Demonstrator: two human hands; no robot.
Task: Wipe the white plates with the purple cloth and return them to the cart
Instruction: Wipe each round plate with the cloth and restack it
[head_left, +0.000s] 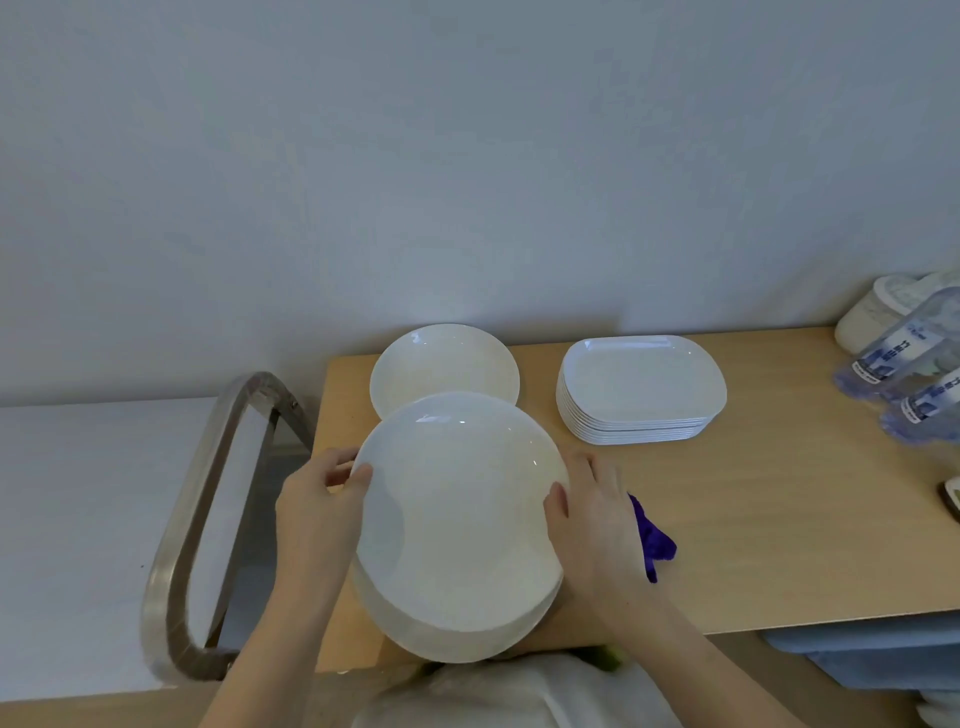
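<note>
Both hands, left hand (322, 499) and right hand (597, 514), gripping opposite rims of round plate stack (457, 525) at counter (779, 519) front edge for balanced lift; purple cloth (655, 540) parked beside right hand.

Dim, bluish, soft light (perhaps overhead), faint plate (457, 525) glare, wide-angle edge warping.

Both hands grip a stack of round white plates (457, 525) at the near edge of the wooden table (769, 545). The left hand (317, 504) holds the rim at nine o'clock, thumb over the top plate; the right hand (597, 519) holds it at three o'clock. The purple cloth (655, 540) lies bunched just beyond the right hand. At twelve o'clock from the stack sits another round plate (441, 366), partly overlapped. At two o'clock stands a pile of rectangular white plates (641, 387). The cart handle (208, 519), metal, loops at nine o'clock. Plastic bottles (909, 364) lie at the far right.
</note>
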